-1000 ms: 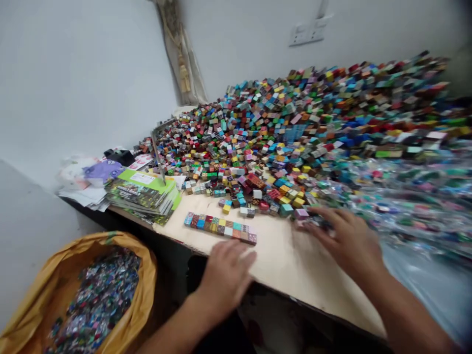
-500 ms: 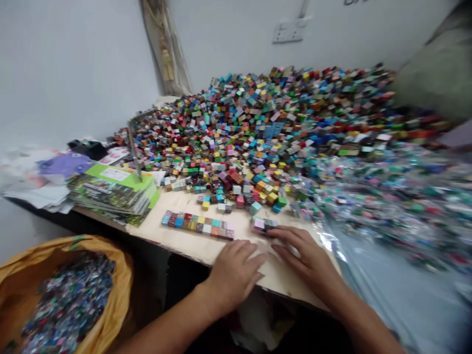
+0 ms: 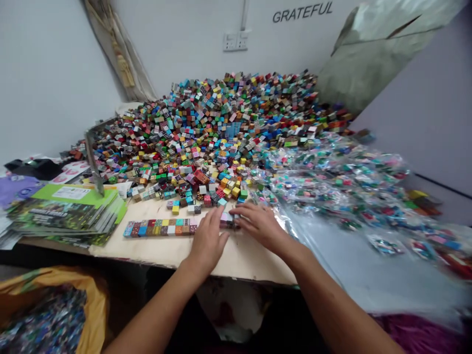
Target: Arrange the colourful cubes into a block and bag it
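A double row of small patterned cubes [image 3: 160,228] lies on the pale board [image 3: 155,253]. My left hand [image 3: 206,238] is at the row's right end, fingers stretched forward and thumb apart, holding nothing I can see. A short group of pale lilac and dark cubes [image 3: 226,220] sits just right of that hand. My right hand [image 3: 263,227] reaches in from the right, with its fingertips closed around this group's right end. Fingers partly hide the short group. A few loose cubes [image 3: 176,210] lie behind the row.
A large heap of mixed cubes [image 3: 206,123] rises against the wall. Clear bags of cubes [image 3: 328,182] spread rightward over a plastic sheet [image 3: 342,255]. Stacked green printed cards [image 3: 70,206] lie left, beside a metal bracket [image 3: 94,162]. Lower left stands a yellow sack [image 3: 92,305].
The camera view has turned right, shifting the table leftward in the picture. My left hand has moved forward to the long row's right end. The right hand and short group are closer to it.
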Action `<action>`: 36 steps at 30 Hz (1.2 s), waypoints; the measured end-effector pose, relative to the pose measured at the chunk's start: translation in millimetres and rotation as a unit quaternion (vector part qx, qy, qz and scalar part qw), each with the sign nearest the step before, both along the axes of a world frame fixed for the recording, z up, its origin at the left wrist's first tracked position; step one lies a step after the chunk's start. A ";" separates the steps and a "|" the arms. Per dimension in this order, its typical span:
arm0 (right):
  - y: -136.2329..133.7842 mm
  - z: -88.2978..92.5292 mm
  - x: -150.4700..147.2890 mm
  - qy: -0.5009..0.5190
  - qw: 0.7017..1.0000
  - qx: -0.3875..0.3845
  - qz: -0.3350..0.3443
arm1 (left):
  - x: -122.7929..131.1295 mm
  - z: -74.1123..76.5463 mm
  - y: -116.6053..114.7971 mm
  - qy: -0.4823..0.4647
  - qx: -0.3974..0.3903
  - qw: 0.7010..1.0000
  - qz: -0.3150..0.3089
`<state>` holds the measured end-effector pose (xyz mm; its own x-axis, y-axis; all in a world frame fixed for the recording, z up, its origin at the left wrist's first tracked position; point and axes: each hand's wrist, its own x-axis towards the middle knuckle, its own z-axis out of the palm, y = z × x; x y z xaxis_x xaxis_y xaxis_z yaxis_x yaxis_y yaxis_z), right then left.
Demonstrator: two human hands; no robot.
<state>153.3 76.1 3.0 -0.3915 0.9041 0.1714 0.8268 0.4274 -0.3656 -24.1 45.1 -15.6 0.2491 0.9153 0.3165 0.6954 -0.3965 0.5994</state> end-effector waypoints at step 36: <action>-58.5 -7.7 16.1 0.156 0.985 -0.073 -0.017 | -8.4 8.5 -22.9 0.093 -0.040 0.992 -0.069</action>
<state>169.4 17.5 -4.7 -0.3093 0.9399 0.1448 0.6780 0.3247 -0.6594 -32.5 22.2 -7.1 0.4210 0.8889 0.1804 0.7398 -0.4516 0.4988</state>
